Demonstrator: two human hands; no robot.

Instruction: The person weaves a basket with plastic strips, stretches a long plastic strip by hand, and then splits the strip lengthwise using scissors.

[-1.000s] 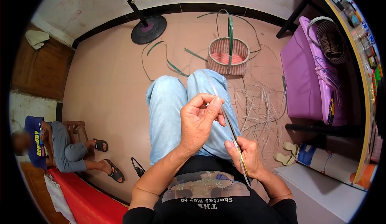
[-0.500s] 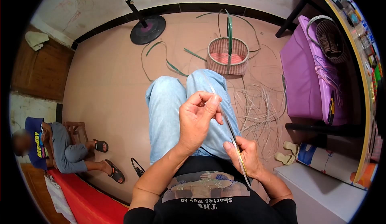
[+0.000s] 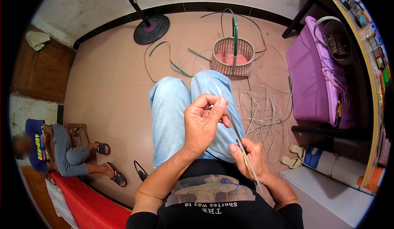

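Observation:
My left hand [image 3: 204, 122] is raised over my right thigh, thumb and fingers pinched on a thin pale plastic strip [image 3: 216, 85]. The strip runs from beyond the knee, through the pinch and down past my right hand [image 3: 252, 158]. Closed near my lap, the right hand grips a slim tool with gold-coloured handles that looks like a pair of scissors [image 3: 248, 165]; the fingers hide part of it. Strip and tool lie close alongside each other. Ahead of my knees stands a woven basket [image 3: 218, 66] with a green-wrapped handle.
Loose clear strips [image 3: 266, 110] lie tangled on the floor at right, with green strips [image 3: 176, 68] ahead. A purple bin [image 3: 305, 81] stands under the table [image 3: 371, 175] at right. A black round stand base [image 3: 152, 29] is ahead. At left sits another person [image 3: 67, 147].
My left hand has shifted slightly right and toward me. The strip's lower end now extends farther right past my right hand, and more of the gold handle shows.

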